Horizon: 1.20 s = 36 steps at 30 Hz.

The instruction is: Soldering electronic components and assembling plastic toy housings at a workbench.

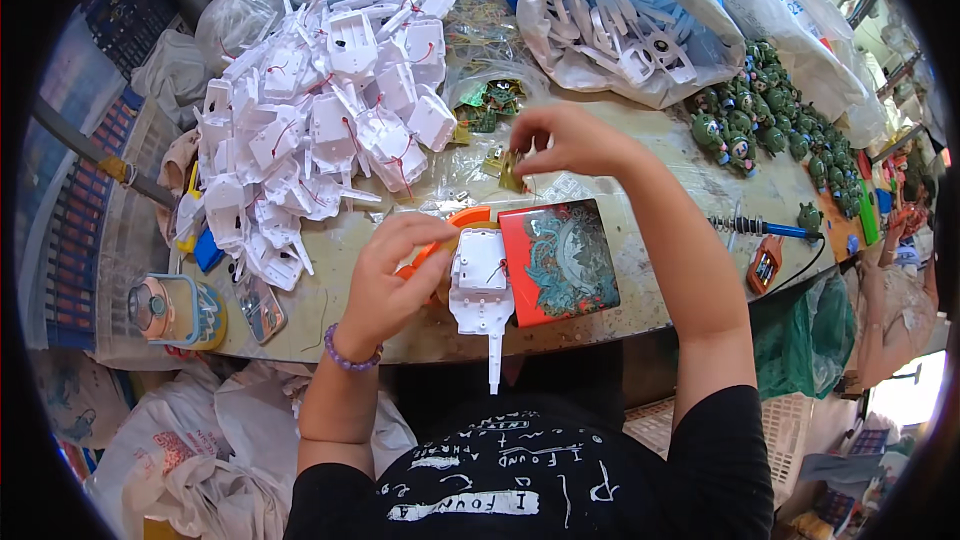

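White plastic housing (482, 285) is lying centrally. Left hand (392, 258), fingers spread, is flanking its nine o'clock. Right hand (568, 140), one o'clock, is apparently collecting circuit board (511, 174); pinch unconfirmed. Next move: seemingly needing secure fingertip hold.

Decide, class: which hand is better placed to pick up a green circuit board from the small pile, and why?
Likely the right hand: its fingers are close to the pile of green circuit boards. The left hand is nearer the body, beside the white plastic housing, farther from the boards.
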Tool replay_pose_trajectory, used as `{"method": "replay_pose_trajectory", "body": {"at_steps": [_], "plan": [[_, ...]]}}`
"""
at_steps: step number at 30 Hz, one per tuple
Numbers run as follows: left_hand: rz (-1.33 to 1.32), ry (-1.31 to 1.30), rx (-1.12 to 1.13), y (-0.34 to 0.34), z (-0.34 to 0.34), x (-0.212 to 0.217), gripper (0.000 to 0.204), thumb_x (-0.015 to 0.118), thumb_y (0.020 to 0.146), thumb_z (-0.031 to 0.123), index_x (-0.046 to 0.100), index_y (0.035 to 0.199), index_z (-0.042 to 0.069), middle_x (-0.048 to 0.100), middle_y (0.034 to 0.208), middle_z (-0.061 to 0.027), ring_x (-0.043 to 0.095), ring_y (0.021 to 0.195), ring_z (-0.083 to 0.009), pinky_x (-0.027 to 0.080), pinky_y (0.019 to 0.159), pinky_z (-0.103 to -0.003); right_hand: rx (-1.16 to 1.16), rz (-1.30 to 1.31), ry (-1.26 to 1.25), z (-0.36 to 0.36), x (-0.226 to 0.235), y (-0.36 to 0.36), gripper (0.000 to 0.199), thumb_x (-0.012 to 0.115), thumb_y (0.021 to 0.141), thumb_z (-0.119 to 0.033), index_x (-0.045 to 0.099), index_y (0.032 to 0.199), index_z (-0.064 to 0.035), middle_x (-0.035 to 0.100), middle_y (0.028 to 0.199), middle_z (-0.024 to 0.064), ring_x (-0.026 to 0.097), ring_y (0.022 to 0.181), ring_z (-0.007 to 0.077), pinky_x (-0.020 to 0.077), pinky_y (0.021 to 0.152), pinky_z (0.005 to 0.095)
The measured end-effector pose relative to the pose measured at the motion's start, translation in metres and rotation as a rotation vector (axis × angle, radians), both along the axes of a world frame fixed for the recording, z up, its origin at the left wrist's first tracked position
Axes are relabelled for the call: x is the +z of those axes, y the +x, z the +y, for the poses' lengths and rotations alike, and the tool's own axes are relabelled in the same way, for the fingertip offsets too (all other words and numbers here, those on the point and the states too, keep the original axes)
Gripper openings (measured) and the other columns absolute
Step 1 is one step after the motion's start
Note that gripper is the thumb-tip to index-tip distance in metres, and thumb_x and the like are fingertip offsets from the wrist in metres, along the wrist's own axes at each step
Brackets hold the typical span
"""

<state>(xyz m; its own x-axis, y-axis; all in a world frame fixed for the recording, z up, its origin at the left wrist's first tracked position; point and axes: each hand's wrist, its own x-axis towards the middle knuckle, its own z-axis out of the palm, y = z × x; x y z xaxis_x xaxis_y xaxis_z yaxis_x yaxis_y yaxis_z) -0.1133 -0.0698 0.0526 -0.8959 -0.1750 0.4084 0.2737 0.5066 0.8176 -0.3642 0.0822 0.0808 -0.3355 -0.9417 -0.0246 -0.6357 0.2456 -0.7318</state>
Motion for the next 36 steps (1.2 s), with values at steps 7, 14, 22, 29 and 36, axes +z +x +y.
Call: {"method": "replay_pose_trajectory", "body": {"at_steps": [7, 14, 22, 29, 36], "plan": [[0.005, 0.385, 0.037, -0.042, 0.024, 0.009, 0.031, 0.070, 0.082, 0.005, 0.063, 0.112, 0.000, 0.066, 0.104, -0.0084, 0.062, 0.092, -0.0152, 0.050, 0.081, -0.028, -0.182, -0.503, -0.370, 0.021, 0.035, 0.052, 0.029, 0.076, 0.076, 0.001, 0.056, 0.096, -0.0034, 0.060, 0.090, 0.0011, 0.061, 0.081, 0.0086, 0.0520, 0.075, 0.0232], [0.576, -0.327, 0.215, -0.032, 0.028, 0.025, 0.023, 0.074, 0.071, -0.003, 0.070, 0.093, 0.002, 0.067, 0.095, -0.0109, 0.066, 0.080, -0.0239, 0.053, 0.067, -0.031, -0.026, -0.694, -0.674, 0.052, 0.019, 0.087, 0.033, 0.066, 0.078, 0.012, 0.056, 0.107, -0.0020, 0.055, 0.116, 0.0104, 0.057, 0.106, 0.0156, 0.0500, 0.086, 0.0299], [0.814, -0.796, 0.118, -0.025, 0.021, 0.027, 0.017, 0.066, 0.075, 0.003, 0.070, 0.092, 0.002, 0.067, 0.100, -0.0110, 0.067, 0.086, -0.0231, 0.057, 0.075, -0.034, -0.406, -0.555, -0.582, 0.068, 0.029, 0.086, 0.012, 0.062, 0.090, -0.008, 0.063, 0.100, -0.0008, 0.064, 0.092, 0.0047, 0.060, 0.083, 0.0109, 0.0484, 0.075, 0.0252], [0.794, -0.787, 0.069, -0.029, 0.019, 0.024, 0.021, 0.067, 0.074, 0.003, 0.069, 0.095, 0.002, 0.067, 0.102, -0.0115, 0.067, 0.087, -0.0238, 0.057, 0.076, -0.035, -0.128, -0.451, -0.447, 0.058, 0.039, 0.098, 0.024, 0.067, 0.087, -0.005, 0.063, 0.110, -0.0001, 0.062, 0.107, 0.0020, 0.056, 0.092, 0.0074, 0.0477, 0.079, 0.0233], [0.562, -0.498, 0.260, -0.034, 0.019, 0.014, 0.019, 0.070, 0.075, 0.003, 0.067, 0.093, 0.002, 0.066, 0.097, -0.0110, 0.065, 0.085, -0.0269, 0.053, 0.072, -0.034, -0.291, -0.094, -0.508, 0.056, 0.029, 0.084, 0.030, 0.072, 0.080, 0.000, 0.063, 0.109, -0.0028, 0.067, 0.100, 0.0059, 0.064, 0.084, 0.0143, 0.0514, 0.074, 0.0272]]}}
